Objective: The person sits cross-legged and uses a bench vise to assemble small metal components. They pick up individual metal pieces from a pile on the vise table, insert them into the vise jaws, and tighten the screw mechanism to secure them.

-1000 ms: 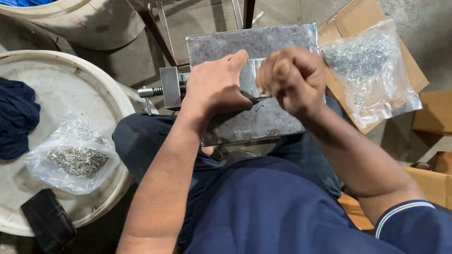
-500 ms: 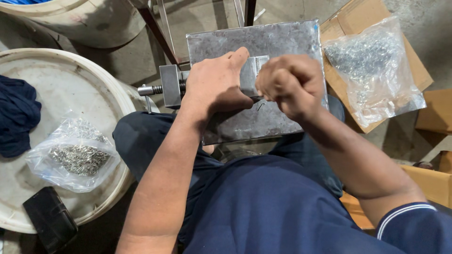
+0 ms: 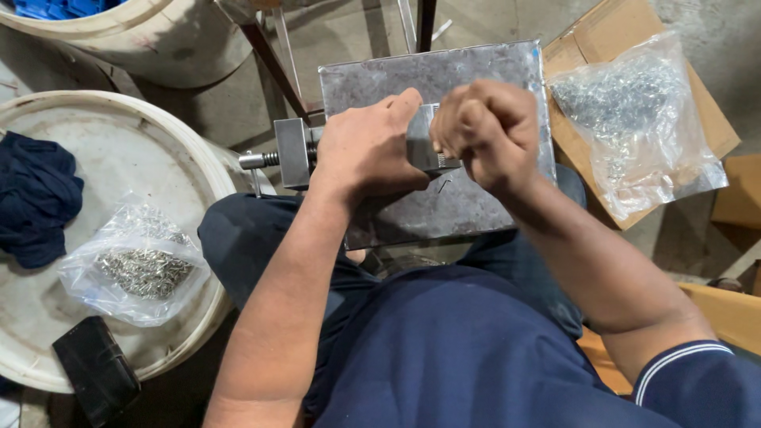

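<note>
Nearest the camera, the person's lap and dark blue shirt are filling the lower frame, and both forearms are reaching forward over a grey metal plate [image 3: 476, 210] that is lying just past the knees.

Little is changing from a second ago. The left hand [image 3: 369, 150] is still lying over a small metal block [image 3: 424, 147] on the plate, fingers curled round it and pressing it down. The right hand [image 3: 485, 131] is staying clenched in a tight fist against the block's right end, and it is sitting slightly closer to the left hand than before, so less of the block is showing between them. What the fist is pinching is hidden, so I cannot tell. Judging by this, the same close work at the block is going on, with nothing put down or picked up.

A loose pin [image 3: 444, 187] is lying on the plate just under the fist. A clamp [image 3: 292, 152] with a screw is sticking out at the plate's left edge.

To the left, a white drum lid [image 3: 119, 150] is carrying a bag of small metal parts [image 3: 139, 265], a blue cloth [image 3: 36, 198] and a black case [image 3: 95, 368]. To the right, a second bag [image 3: 634, 119] is resting on a cardboard box [image 3: 587, 43]. Farther off, another drum [image 3: 151, 43] is standing on the bare concrete floor [image 3: 349, 32]
</note>
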Demonstrator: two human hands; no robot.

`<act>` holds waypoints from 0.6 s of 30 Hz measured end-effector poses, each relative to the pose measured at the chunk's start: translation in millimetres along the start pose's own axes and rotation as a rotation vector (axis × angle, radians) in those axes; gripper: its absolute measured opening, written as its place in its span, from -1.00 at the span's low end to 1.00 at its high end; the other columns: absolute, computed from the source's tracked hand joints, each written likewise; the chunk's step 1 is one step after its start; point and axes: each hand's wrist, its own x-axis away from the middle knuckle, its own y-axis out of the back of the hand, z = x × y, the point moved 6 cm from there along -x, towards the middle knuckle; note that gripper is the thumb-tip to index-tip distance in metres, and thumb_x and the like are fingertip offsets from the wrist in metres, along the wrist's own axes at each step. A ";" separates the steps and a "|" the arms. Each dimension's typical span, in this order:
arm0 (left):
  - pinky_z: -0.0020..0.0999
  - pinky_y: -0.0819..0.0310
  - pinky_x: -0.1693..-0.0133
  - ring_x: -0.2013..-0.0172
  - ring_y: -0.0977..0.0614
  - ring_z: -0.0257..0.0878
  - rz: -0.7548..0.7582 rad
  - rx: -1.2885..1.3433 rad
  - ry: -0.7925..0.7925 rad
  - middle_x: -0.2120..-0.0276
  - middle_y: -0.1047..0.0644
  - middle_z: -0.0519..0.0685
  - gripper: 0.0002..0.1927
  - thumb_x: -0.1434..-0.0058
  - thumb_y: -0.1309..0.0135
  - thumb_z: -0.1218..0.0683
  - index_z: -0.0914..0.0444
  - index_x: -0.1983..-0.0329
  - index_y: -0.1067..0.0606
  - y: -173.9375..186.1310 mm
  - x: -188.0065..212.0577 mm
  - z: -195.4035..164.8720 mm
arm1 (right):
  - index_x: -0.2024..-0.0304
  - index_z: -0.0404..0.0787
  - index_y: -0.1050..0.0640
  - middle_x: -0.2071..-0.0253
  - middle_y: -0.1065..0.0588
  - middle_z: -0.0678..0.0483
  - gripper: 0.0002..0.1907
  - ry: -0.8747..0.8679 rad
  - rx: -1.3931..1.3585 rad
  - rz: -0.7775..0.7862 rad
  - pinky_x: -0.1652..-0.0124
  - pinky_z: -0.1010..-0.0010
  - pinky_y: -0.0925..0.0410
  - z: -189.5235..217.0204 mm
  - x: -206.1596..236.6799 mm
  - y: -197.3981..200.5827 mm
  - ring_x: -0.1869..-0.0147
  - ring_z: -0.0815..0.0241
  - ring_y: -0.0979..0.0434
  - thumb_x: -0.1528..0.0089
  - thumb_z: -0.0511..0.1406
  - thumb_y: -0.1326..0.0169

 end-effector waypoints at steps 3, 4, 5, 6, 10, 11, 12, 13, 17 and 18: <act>0.04 -0.49 0.18 0.15 -0.63 0.15 0.038 -0.009 0.021 0.12 -0.60 0.00 -0.28 0.23 -0.41 -0.17 0.13 0.06 -0.33 -4.8 -1.2 1.0 | 0.42 -0.26 -0.28 0.55 -0.32 0.04 -0.52 -0.072 0.048 -0.038 0.40 0.41 -0.30 -9.1 1.5 5.0 0.53 0.28 -0.28 -0.57 -0.18 0.05; 0.04 -0.50 0.17 0.15 -0.63 0.15 0.051 -0.013 0.033 0.10 -0.60 -0.01 -0.29 0.21 -0.41 -0.18 0.13 0.07 -0.33 -5.6 -0.6 2.0 | 0.42 -0.26 -0.28 0.54 -0.31 0.04 -0.52 -0.067 0.054 -0.045 0.40 0.41 -0.30 -10.1 0.1 7.2 0.53 0.29 -0.28 -0.57 -0.18 0.04; 0.03 -0.50 0.16 0.15 -0.63 0.14 0.036 0.001 0.017 0.10 -0.60 -0.01 -0.29 0.21 -0.41 -0.19 0.12 0.07 -0.33 -6.0 1.0 -0.1 | 0.42 -0.25 -0.28 0.55 -0.30 0.06 -0.53 -0.031 0.042 -0.050 0.43 0.42 -0.31 -8.0 0.5 8.8 0.55 0.30 -0.28 -0.55 -0.17 0.05; 0.02 -0.51 0.15 0.14 -0.63 0.14 0.010 0.011 0.001 0.10 -0.60 -0.01 -0.28 0.22 -0.41 -0.19 0.11 0.06 -0.34 -3.9 1.1 -1.2 | 0.43 -0.23 -0.28 0.55 -0.29 0.08 -0.54 0.014 0.032 -0.047 0.46 0.44 -0.32 -6.7 -2.2 10.1 0.58 0.32 -0.28 -0.54 -0.17 0.05; 0.02 -0.51 0.17 0.13 -0.63 0.09 0.064 -0.031 0.051 0.10 -0.60 -0.04 -0.26 0.25 -0.41 -0.20 0.09 0.05 -0.33 -3.2 -1.1 0.6 | 0.37 -0.23 -0.28 0.56 -0.31 0.05 -0.57 -0.051 0.058 -0.036 0.39 0.43 -0.31 -16.6 -6.4 7.7 0.53 0.29 -0.29 -0.55 -0.16 0.05; 0.01 -0.52 0.17 0.13 -0.64 0.08 0.054 -0.030 0.046 0.10 -0.60 -0.04 -0.26 0.25 -0.41 -0.21 0.09 0.04 -0.33 -1.5 -1.5 0.2 | 0.38 -0.23 -0.29 0.56 -0.31 0.04 -0.56 -0.048 0.066 -0.048 0.39 0.43 -0.31 -16.9 -8.3 11.3 0.52 0.28 -0.30 -0.56 -0.16 0.05; 0.00 -0.52 0.17 0.13 -0.64 0.07 0.047 -0.028 0.042 0.10 -0.59 -0.04 -0.26 0.24 -0.40 -0.21 0.08 0.04 -0.34 -0.2 -0.6 0.0 | 0.38 -0.23 -0.29 0.55 -0.31 0.04 -0.55 -0.047 0.072 -0.063 0.38 0.43 -0.31 -18.3 -9.3 13.7 0.51 0.28 -0.30 -0.58 -0.17 0.04; 0.00 -0.52 0.16 0.13 -0.65 0.06 0.042 -0.019 0.037 0.10 -0.59 -0.04 -0.26 0.24 -0.40 -0.21 0.08 0.03 -0.34 -0.1 -0.2 -1.1 | 0.39 -0.23 -0.30 0.55 -0.31 0.05 -0.55 -0.031 0.050 -0.066 0.41 0.43 -0.32 -18.5 -8.3 15.3 0.54 0.29 -0.30 -0.56 -0.15 0.04; 0.00 -0.51 0.14 0.11 -0.64 0.04 0.103 -0.007 0.096 0.07 -0.60 -0.09 -0.27 0.21 -0.38 -0.23 0.04 0.01 -0.35 -5.2 0.3 3.2 | 0.40 -0.24 -0.30 0.57 -0.30 0.05 -0.51 -0.052 -0.030 -0.082 0.44 0.42 -0.30 -30.2 -8.1 18.3 0.55 0.28 -0.29 -0.53 -0.11 -0.01; -0.01 -0.52 0.14 0.10 -0.64 0.03 0.104 -0.022 0.090 0.06 -0.59 -0.08 -0.25 0.21 -0.39 -0.24 0.05 -0.01 -0.35 -6.3 0.0 3.5 | 0.39 -0.25 -0.29 0.57 -0.29 0.04 -0.50 -0.081 -0.043 -0.089 0.43 0.41 -0.28 -33.3 -10.4 20.9 0.54 0.27 -0.29 -0.54 -0.10 -0.03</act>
